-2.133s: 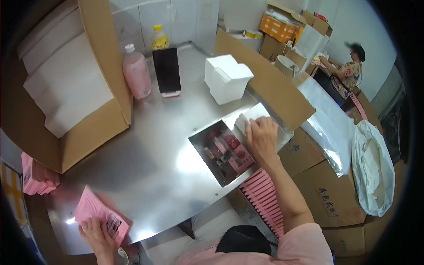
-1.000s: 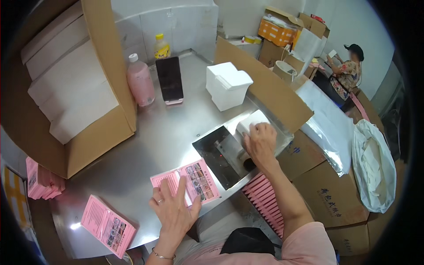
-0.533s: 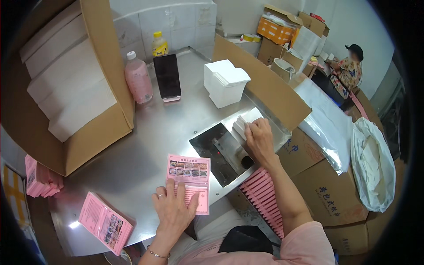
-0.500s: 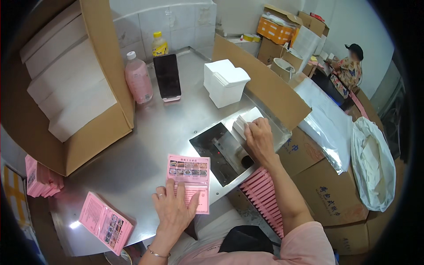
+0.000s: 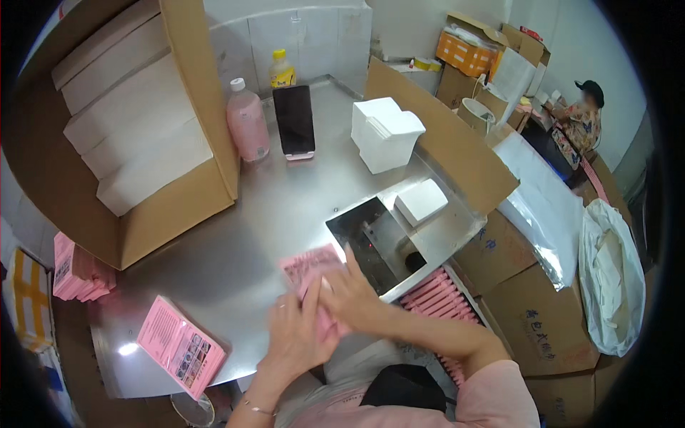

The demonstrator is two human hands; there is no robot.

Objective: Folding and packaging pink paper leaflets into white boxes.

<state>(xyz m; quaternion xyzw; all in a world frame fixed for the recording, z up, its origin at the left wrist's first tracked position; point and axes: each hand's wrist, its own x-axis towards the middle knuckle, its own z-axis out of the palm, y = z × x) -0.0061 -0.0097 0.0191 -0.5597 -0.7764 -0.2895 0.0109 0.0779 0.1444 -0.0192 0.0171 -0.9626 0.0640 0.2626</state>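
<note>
A pink printed packet (image 5: pixel 314 262) is over the steel table in front of me, its print smeared by motion. My left hand (image 5: pixel 294 332) grips its lower part, fingers bent across it. My right hand (image 5: pixel 349 299) meets the left on the packet, thumb and fingers closed at its middle and the index finger sticking up. Whether a tissue is between the right fingers is hidden. Beside the dark opening (image 5: pixel 357 221) in the table sits a small stack of white folded tissues (image 5: pixel 422 202). A taller tissue stack (image 5: pixel 385 139) stands behind it.
A pile of pink packets (image 5: pixel 182 346) lies at the front left, another (image 5: pixel 80 271) by the carton (image 5: pixel 178 228) of white tissues. A phone (image 5: pixel 294 123) and pink bottle (image 5: pixel 247 121) stand behind. Pink packets (image 5: pixel 442 303) fill a tray right. Another person (image 5: pixel 581 121) sits far right.
My right hand has left the small tissue stack and come left to the pink packet. My left hand, flat on the packet before, now grips it. The view has shifted slightly.
</note>
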